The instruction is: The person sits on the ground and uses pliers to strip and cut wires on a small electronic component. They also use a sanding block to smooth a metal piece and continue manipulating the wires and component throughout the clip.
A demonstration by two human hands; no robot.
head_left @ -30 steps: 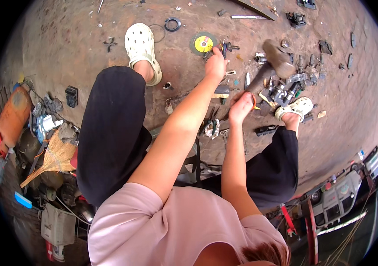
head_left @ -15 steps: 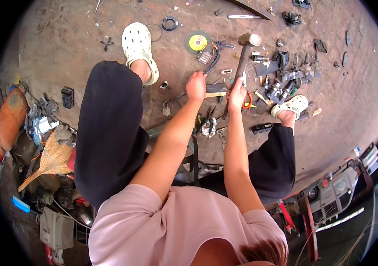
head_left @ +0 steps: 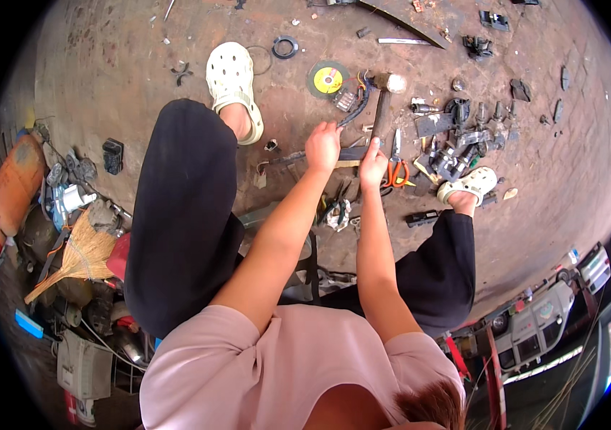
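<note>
- Your left hand [head_left: 323, 147] is closed on the near end of the black cable [head_left: 355, 114]; a light, steady pinch should do, with fingertips clear of the hammer head.
- A dark bar [head_left: 352, 153] lies between your hands, low to the floor [head_left: 119, 79].
- Your right hand [head_left: 373, 166] grips the hammer [head_left: 382, 115] by its handle, head pointing away; a relaxed wrist should help control.
- Mind the orange-handled scissors [head_left: 396, 160] just beside that hand.
</note>
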